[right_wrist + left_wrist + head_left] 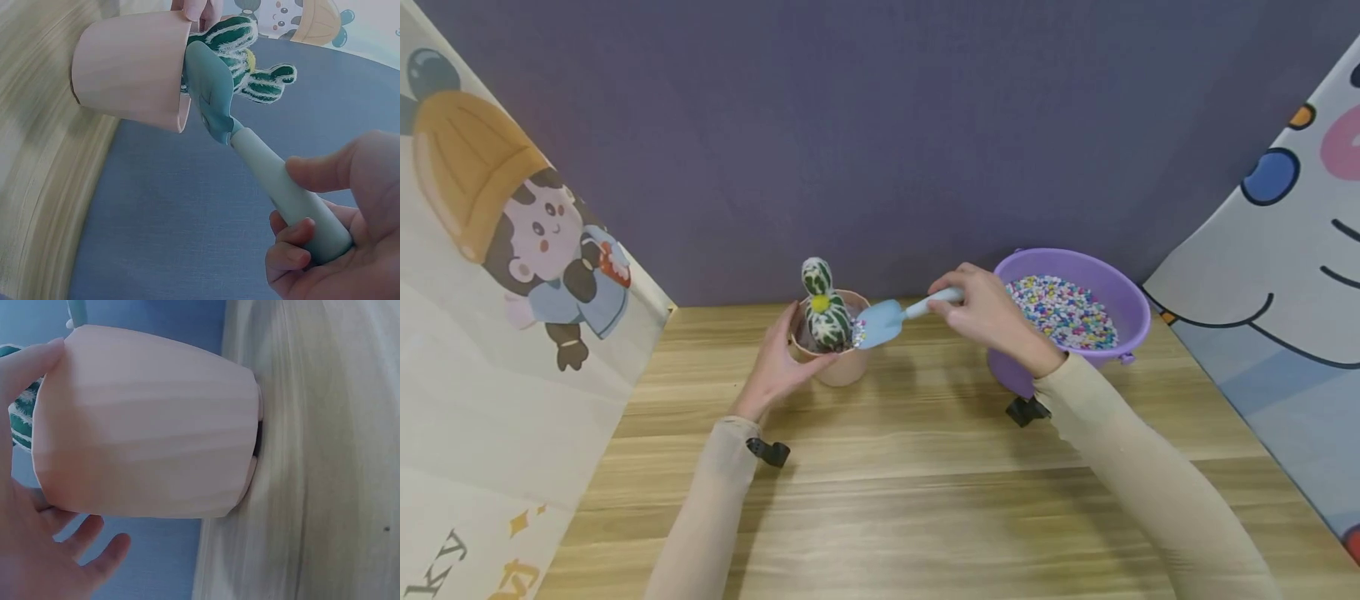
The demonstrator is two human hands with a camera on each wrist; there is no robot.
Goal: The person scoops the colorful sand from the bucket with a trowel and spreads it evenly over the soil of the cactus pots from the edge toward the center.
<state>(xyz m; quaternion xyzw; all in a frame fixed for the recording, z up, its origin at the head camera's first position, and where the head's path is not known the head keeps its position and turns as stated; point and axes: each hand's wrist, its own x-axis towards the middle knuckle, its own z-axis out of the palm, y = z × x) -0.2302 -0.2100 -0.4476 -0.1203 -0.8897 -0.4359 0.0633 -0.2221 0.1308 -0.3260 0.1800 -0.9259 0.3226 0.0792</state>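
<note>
My left hand [775, 362] grips the rim of a pale pink flower pot [842, 371], thumb on the near side and fingers round the left. Inside stands a plush cactus [829, 325], green with white edges and a yellow flower. In my right hand [988, 312] is the handle of a light blue toy trowel [882, 323], its blade tilted down over the pot's right rim. Small coloured beads [859, 332] lie at the blade's tip beside the cactus. The left wrist view shows the pot [150, 425] upright on the table, its inside hidden.
A purple bucket [1131, 312] with many multicoloured beads [1063, 312] stands right of the pot, partly behind my right forearm. The wooden table [880, 517] meets a dark blue back panel [880, 150]. Printed panels [475, 350] flank both sides.
</note>
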